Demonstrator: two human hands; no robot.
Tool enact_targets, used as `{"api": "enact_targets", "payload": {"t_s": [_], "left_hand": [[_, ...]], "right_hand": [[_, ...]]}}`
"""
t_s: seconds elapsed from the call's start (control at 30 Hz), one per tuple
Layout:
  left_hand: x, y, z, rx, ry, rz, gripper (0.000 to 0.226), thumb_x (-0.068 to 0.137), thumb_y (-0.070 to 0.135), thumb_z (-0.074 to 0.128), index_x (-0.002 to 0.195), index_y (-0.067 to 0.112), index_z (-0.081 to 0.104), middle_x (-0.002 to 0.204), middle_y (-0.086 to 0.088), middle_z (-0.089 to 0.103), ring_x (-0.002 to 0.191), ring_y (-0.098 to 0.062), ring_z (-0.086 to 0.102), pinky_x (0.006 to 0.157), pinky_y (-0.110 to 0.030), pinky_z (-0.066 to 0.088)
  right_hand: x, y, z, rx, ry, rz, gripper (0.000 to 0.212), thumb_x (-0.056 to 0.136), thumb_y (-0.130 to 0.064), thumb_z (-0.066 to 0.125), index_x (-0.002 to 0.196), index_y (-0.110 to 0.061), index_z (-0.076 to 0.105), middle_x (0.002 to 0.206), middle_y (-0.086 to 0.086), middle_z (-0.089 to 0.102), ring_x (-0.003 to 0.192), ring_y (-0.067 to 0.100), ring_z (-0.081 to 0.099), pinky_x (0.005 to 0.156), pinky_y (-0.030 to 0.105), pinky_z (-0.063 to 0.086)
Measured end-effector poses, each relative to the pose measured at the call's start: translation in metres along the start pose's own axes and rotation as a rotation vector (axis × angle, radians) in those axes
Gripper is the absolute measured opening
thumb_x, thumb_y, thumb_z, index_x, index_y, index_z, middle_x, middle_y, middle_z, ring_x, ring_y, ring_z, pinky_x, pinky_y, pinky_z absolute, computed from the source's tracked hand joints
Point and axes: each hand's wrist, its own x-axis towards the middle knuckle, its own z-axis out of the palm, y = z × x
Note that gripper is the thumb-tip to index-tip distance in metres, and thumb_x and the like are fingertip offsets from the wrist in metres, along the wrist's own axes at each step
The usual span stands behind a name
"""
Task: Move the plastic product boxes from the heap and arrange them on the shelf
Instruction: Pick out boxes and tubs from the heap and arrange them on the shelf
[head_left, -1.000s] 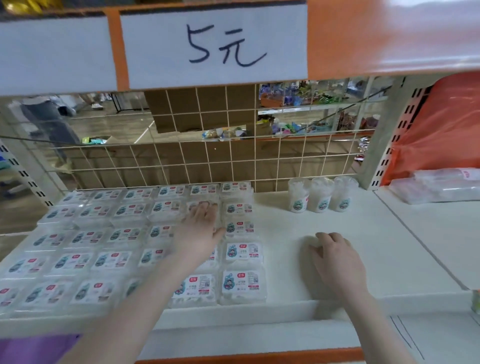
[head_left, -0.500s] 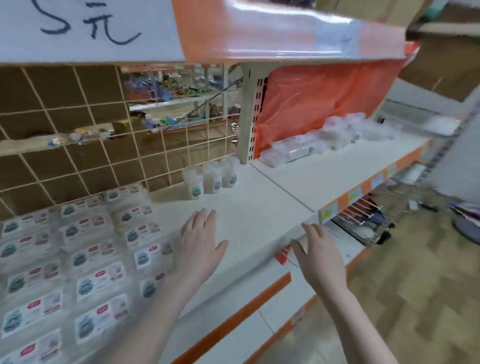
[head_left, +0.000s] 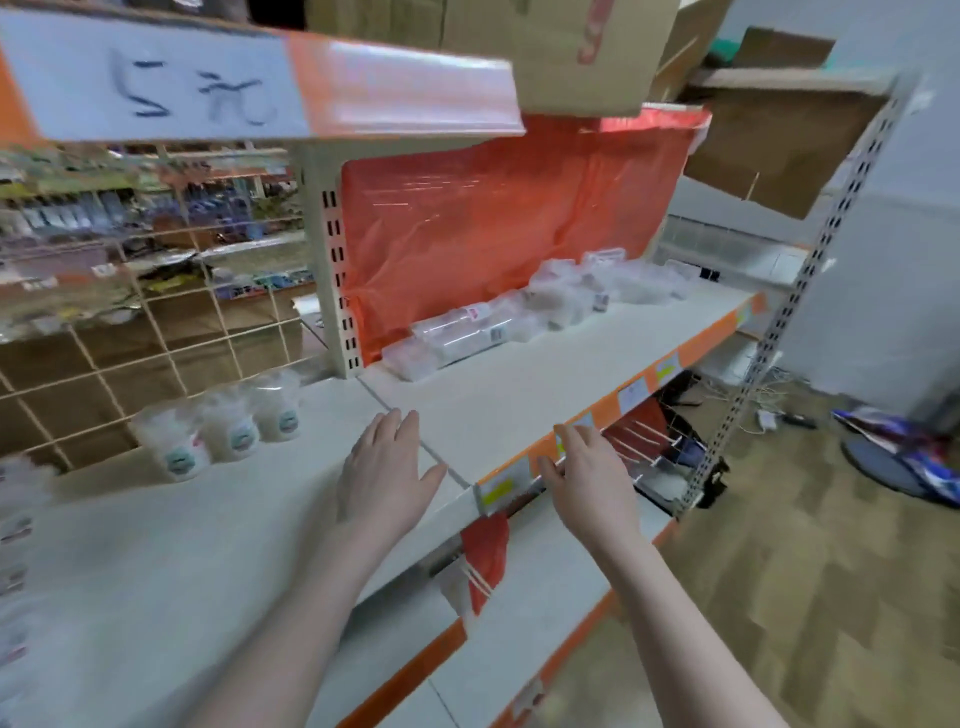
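A heap of clear plastic product boxes lies at the back of the right-hand white shelf, against an orange plastic sheet. My left hand hovers flat over the seam between the two shelf boards, fingers straight, holding nothing. In front of the shelf's orange price strip, my right hand is held out with loosely bent fingers and is empty. Blurred arranged boxes show at the far left edge of the left shelf.
Three small clear tubs stand by the wire grid back panel. A shelf upright divides the two bays. An upper shelf with a handwritten price sign hangs overhead. Cardboard boxes sit above. Wood-pattern floor lies at right.
The view has swung right, away from the arranged boxes toward the heap. Both hands have left the left shelf and moved right, staying empty.
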Motion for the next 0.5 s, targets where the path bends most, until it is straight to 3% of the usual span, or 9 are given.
{"api": "enact_targets", "payload": {"t_s": [0.23, 0.5], "left_hand": [[0.059, 0.068, 0.03, 0.012, 0.041, -0.151, 0.071, 0.092, 0.047, 0.048, 0.149, 0.016, 0.02, 0.157, -0.003, 0.017, 0.144, -0.019, 0.014, 0.114, -0.033, 0.017], [0.106, 0.065, 0.039, 0.098, 0.064, -0.224, 0.07, 0.092, 0.047, 0.049, 0.149, 0.015, 0.021, 0.156, -0.003, 0.019, 0.143, -0.019, 0.015, 0.114, -0.032, 0.018]], "right_hand": [[0.083, 0.088, -0.011, -0.026, -0.044, -0.116, 0.042, 0.094, -0.03, 0.048, 0.131, -0.01, 0.048, 0.123, 0.008, 0.053, 0.114, 0.026, 0.048, 0.089, 0.034, 0.04], [0.159, 0.105, 0.018, 0.056, -0.084, -0.198, 0.042, 0.092, -0.028, 0.054, 0.128, -0.006, 0.051, 0.12, 0.013, 0.055, 0.111, 0.031, 0.05, 0.091, 0.039, 0.039]]}}
